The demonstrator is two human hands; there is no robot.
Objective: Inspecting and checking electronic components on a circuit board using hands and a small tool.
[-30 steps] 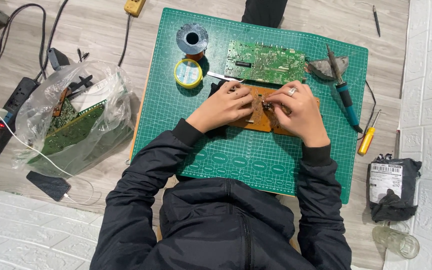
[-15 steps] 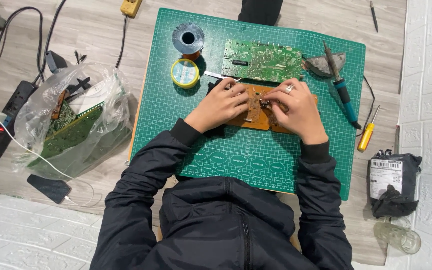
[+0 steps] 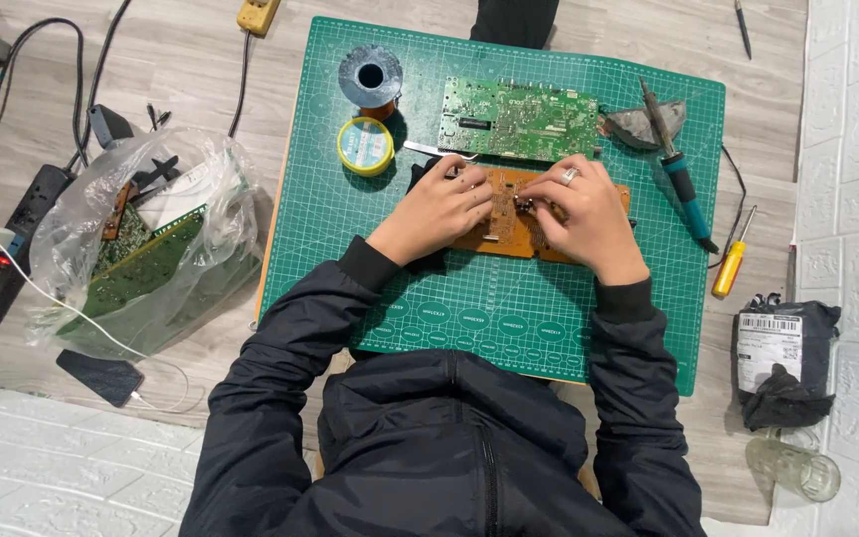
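Not much has shifted since half a second ago: both hands stay bunched together over the orange circuit board (image 3: pixel 509 221). The left hand (image 3: pixel 436 211) and right hand (image 3: pixel 581 214) press on it, fingertips nearly touching mid-board. Green mat (image 3: pixel 350 259) has free room toward its near edge. Whatever the fingers pinch is hidden. Board's long axis runs left-right, just below the green circuit board (image 3: pixel 517 119).

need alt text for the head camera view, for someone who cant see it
Seen from above, a person in a black jacket rests the left hand and right hand on a brown circuit board on a green cutting mat. Beyond it lie a green circuit board, solder spool and soldering iron.
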